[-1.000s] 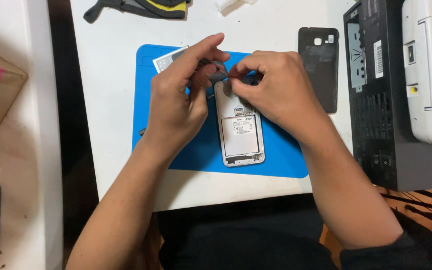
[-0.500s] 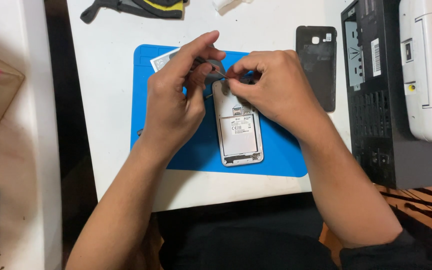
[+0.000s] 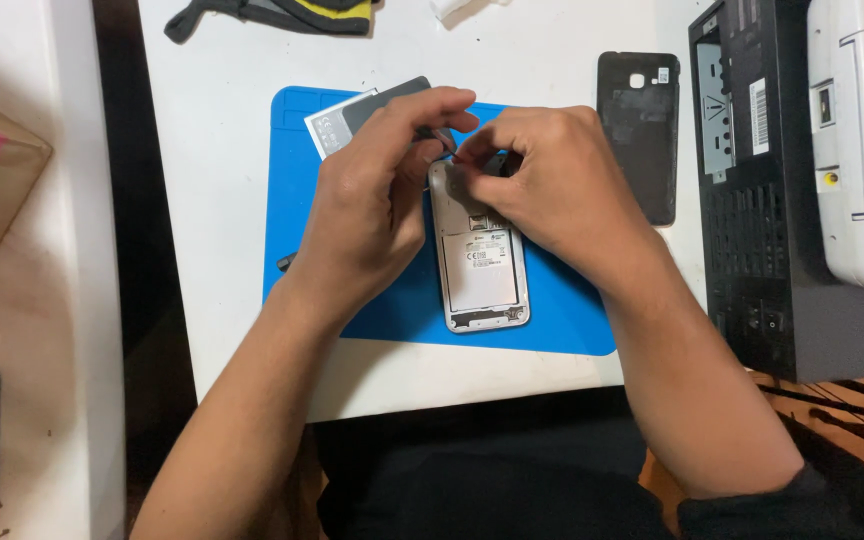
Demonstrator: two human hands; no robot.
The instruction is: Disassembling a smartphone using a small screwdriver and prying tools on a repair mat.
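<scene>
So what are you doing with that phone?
A person is working on an opened phone lying face down on a blue mat on a white table. Its black back cover is off and lies to the right of the mat. Both hands meet at the phone's top end: the left hand pinches a small dark tool, and the right hand rests on the phone beside it. A battery lies at the mat's upper left corner.
</scene>
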